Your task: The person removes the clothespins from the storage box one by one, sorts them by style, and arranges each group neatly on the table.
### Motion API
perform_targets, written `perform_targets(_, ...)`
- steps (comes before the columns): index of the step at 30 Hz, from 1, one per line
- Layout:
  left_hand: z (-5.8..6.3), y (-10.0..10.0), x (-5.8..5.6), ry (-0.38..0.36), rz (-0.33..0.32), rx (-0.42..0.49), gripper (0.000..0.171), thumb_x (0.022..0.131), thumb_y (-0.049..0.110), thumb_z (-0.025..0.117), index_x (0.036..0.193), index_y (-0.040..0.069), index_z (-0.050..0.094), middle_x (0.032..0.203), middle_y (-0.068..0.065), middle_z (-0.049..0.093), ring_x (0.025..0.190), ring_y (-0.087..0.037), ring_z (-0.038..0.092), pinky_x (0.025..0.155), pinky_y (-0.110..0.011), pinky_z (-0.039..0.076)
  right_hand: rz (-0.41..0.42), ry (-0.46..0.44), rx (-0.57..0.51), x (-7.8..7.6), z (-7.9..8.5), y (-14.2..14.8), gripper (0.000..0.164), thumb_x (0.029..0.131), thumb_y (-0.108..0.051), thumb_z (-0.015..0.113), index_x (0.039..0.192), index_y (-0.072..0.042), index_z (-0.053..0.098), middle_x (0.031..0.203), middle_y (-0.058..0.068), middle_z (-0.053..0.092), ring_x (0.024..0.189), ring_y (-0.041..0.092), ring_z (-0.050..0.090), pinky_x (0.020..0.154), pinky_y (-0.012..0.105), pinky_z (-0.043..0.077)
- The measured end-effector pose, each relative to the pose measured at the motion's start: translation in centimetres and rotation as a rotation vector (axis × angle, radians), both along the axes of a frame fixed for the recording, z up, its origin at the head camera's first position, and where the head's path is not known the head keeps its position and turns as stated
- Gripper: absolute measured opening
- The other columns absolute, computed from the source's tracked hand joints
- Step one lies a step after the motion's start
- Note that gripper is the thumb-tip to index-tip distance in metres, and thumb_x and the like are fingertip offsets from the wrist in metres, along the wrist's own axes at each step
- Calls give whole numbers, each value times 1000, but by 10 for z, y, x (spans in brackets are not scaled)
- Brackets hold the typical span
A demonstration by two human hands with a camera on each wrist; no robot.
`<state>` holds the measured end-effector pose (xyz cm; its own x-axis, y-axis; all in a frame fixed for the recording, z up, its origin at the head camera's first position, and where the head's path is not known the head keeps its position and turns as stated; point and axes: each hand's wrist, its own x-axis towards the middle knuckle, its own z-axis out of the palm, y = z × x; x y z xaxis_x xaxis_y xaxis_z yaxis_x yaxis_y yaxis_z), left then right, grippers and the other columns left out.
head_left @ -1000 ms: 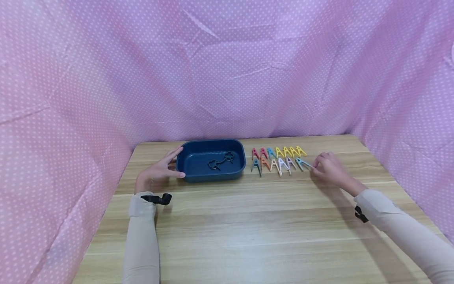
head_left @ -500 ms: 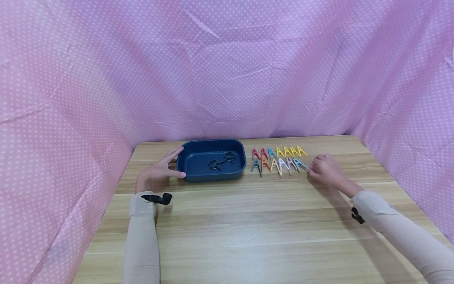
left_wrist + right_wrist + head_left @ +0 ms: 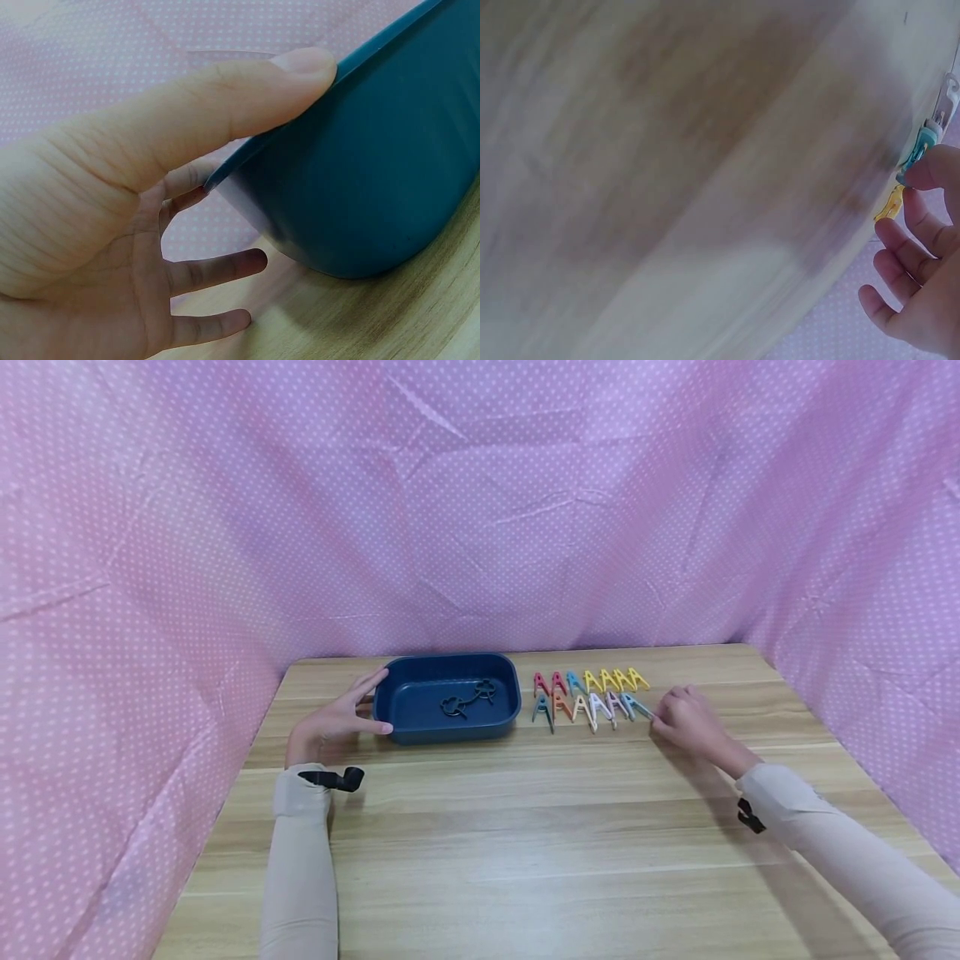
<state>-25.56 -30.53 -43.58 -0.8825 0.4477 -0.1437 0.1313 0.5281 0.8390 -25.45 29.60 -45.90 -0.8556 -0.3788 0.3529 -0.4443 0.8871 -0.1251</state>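
Observation:
A dark blue plastic tub [image 3: 453, 734] stands at the back of the wooden table. At its left end my left hand [image 3: 341, 717] spreads thumb and fingers against the rim; in the left wrist view the thumb [image 3: 277, 86] lies along the rim, the lower fingers off the wall. On the right, my right hand [image 3: 690, 720] pinches the near leg of a light blue clothespin [image 3: 635, 704], the last in the front row. In the right wrist view this clothespin [image 3: 921, 146] sits at the thumb tip, with the other fingers loosely bent.
Beside the tub runs a front row of clothespins, among them a dark teal one [image 3: 542, 710] and an orange one [image 3: 561, 706]. Behind it is a second row with red, blue and several yellow clothespins [image 3: 605, 680]. Two dark cloud-shaped wire pieces [image 3: 453, 705] lie in the tub.
My right hand has moved slightly left, bringing the light blue clothespin close against the purplish one in the front row. My left hand and the tub have stayed in place.

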Motion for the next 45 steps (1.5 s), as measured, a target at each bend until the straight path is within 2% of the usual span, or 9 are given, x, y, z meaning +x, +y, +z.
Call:
perform_targets(6,-1,0,-1,4,-4,6,100,79,34,75,151,35,7,157,10,-6,141,-37,17,109,-59,22,-17,-34,-13,1,-2,-1,11,73,-16,69,69,-9,62,78,9,59,76,28,48,68,40,37)
perform_targets(12,-1,-1,-1,11,-9,16,100,78,33,76,151,35,7,157,10,-6,140,-37,18,110,-57,24,2,-48,-16,1,-2,-2,11,73,-18,70,68,-12,62,79,8,59,78,28,48,70,40,37)
perform_targets(23,1,0,0,4,-7,19,100,78,33,76,151,36,7,157,12,-6,141,-37,18,110,-58,23,15,-44,-29,0,-3,-3,12,72,-18,70,72,-11,60,78,6,58,80,29,48,69,41,37)
perform_targets(31,1,0,0,-1,-11,26,100,79,33,76,151,37,7,157,13,-6,141,-37,17,110,-57,24,14,-67,-31,0,-3,-4,17,75,-20,71,83,-9,62,81,6,59,82,27,48,70,40,37)
perform_targets(36,0,0,-1,7,-14,20,100,78,33,76,151,36,7,157,11,-7,141,-37,18,110,-57,24,18,-86,-43,0,-1,-5,24,76,-20,71,93,-5,63,89,11,61,87,29,49,74,43,39)
perform_targets(45,-1,0,1,4,-9,26,100,79,32,76,151,35,7,157,11,-7,141,-38,18,109,-59,23,59,-61,-54,-7,5,-16,32,78,-20,72,101,0,64,99,17,63,93,32,51,82,46,39)
